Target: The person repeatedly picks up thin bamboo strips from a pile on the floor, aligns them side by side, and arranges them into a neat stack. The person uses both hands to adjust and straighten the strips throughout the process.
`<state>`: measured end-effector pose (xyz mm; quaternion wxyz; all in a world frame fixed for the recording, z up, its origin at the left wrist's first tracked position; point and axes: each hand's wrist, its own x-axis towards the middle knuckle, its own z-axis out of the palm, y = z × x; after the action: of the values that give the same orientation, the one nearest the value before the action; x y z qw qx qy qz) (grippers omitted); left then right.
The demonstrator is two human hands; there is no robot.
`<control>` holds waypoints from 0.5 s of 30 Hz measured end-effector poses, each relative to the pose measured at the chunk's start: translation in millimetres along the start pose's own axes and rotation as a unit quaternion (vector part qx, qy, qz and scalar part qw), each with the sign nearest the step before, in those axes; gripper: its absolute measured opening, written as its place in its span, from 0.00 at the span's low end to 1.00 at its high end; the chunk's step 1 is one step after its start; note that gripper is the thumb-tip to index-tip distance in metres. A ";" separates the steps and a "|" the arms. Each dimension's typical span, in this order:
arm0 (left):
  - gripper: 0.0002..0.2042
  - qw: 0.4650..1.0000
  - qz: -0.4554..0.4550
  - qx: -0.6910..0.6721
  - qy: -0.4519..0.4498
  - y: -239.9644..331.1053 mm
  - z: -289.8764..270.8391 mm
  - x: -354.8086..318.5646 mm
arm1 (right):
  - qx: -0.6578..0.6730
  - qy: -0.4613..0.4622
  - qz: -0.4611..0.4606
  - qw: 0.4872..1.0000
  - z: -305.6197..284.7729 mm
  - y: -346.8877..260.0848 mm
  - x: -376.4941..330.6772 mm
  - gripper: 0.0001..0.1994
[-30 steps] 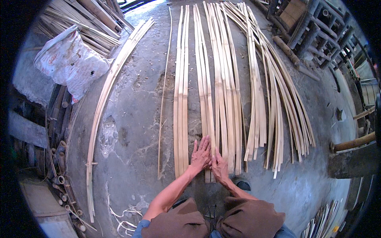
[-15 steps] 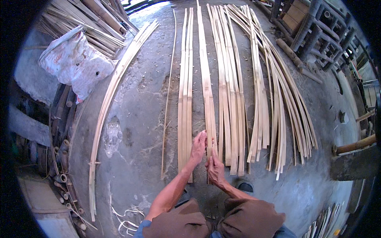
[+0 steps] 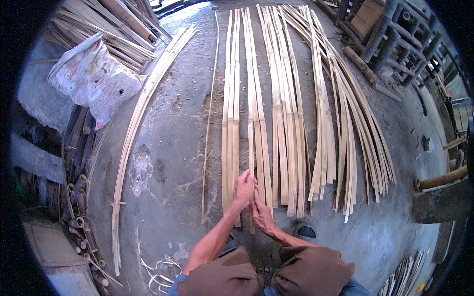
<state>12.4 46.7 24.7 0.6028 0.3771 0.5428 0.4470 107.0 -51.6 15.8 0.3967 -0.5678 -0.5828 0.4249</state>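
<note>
In the head view, my left hand is closed around a narrow bamboo strip, and my right hand pinches the same strip just below – the two hands nearly touching. The strip runs away from me up the concrete floor, its near end poking out below my hands. My fingers overlap there, so I can't quite make out how each fingertip sits.

Just right of it lie two loose strips; to the left, near my left hand, is a close-set trio of strips. Farther right I have a broader group of strips, then a splayed fan. Well off to the left – a tied bundle, with a crumpled white sack beyond.
</note>
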 end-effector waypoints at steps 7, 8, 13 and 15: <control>0.18 0.991 0.016 0.034 0.125 6.2 -4.9 13.4 | 0.032 -0.099 0.055 0.993 -14.7 -36.7 6.8 0.27; 0.18 0.991 0.011 0.031 0.132 8.2 -9.4 17.6 | 0.028 -0.114 0.051 0.992 -13.2 -33.2 6.3 0.28; 0.17 0.988 0.060 0.080 0.120 -4.3 -31.3 27.8 | 0.013 -0.186 0.037 0.982 -1.7 -27.0 -4.2 0.31; 0.16 0.988 0.059 0.083 0.113 -7.5 -33.0 25.3 | 0.005 -0.190 0.022 0.981 -2.9 -28.4 -5.3 0.32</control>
<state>-19.1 67.3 5.5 0.4767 0.4048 0.6192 0.4748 100.7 -56.5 43.7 0.2719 -0.4874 -0.6329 0.5367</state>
